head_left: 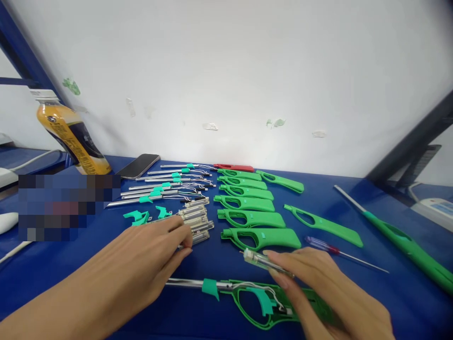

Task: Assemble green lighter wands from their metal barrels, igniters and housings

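Seemingly for fitting, the right hand (327, 278) pinches a cartridge (264, 262) needing alignment with the open shell (317, 302); the left hand's (152, 255) grip is unclear.

"Where's the left hand (150, 255)?"

"Left of the middle, palm down, fingers (170, 223) curled under, thumb (179, 259) close to the forefinger (184, 233). The bare forearm (71, 295) slants in from the near left."

"And the right hand (329, 285)?"

"Near right, thumb below, forefinger above, pinching at the tips. Its back faces up; the hands stand well apart."
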`<state>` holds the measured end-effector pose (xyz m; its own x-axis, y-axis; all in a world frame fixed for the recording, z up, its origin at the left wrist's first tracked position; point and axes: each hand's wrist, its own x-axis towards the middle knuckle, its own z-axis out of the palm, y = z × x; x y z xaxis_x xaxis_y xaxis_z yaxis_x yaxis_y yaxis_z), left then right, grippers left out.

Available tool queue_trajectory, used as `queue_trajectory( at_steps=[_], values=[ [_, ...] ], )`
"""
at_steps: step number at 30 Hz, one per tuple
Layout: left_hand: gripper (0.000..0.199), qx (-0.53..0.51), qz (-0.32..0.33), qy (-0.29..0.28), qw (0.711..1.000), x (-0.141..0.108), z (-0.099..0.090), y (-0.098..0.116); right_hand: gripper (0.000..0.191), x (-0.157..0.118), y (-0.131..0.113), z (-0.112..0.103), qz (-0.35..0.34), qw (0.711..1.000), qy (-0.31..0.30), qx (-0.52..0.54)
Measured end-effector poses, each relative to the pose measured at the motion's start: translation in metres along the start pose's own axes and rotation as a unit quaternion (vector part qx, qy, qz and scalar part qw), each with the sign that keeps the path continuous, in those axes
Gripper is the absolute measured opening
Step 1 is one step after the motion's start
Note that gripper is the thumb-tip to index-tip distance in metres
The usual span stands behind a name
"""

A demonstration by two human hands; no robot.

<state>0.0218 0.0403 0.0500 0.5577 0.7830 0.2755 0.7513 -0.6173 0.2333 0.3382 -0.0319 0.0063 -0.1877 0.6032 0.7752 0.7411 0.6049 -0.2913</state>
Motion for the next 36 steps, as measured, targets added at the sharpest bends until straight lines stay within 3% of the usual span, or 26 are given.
queue_trajectory(
  at_steps=[2, 5, 11, 15, 17, 32, 36],
  values=[
    [0.024, -0.088, -0.021, 0.003, 0.996, 0.005, 0.001, 0.009, 0.039, 0.0, 0.0, 0.001, -0.001, 1.0, -0.015, 0.005],
    [0.021, -0.251, -0.075, -0.002, 0.965, 0.014, 0.007, 0.024, 0.046, -0.001, -0.002, 0.004, -0.002, 1.0, -0.024, 0.004],
    [0.029, -0.382, -0.149, -0.049, 0.911, 0.02, 0.024, 0.051, 0.03, -0.005, -0.006, 0.006, 0.02, 1.0, -0.006, 0.013],
    [0.044, -0.515, -0.25, -0.121, 0.811, 0.024, 0.024, 0.064, 0.023, -0.002, -0.004, 0.002, -0.019, 1.0, -0.02, 0.006],
    [0.047, -0.558, -0.256, -0.139, 0.777, 0.026, 0.024, 0.068, 0.021, -0.001, -0.003, 0.001, -0.031, 0.999, -0.029, 0.011],
    [0.036, -0.61, -0.205, -0.114, 0.757, 0.016, 0.035, 0.061, 0.021, 0.0, -0.001, 0.001, -0.02, 0.999, -0.039, 0.023],
    [0.033, -0.615, -0.207, -0.13, 0.75, 0.017, 0.034, 0.062, 0.021, 0.0, -0.005, 0.005, -0.01, 0.999, -0.002, 0.044]
  ],
)
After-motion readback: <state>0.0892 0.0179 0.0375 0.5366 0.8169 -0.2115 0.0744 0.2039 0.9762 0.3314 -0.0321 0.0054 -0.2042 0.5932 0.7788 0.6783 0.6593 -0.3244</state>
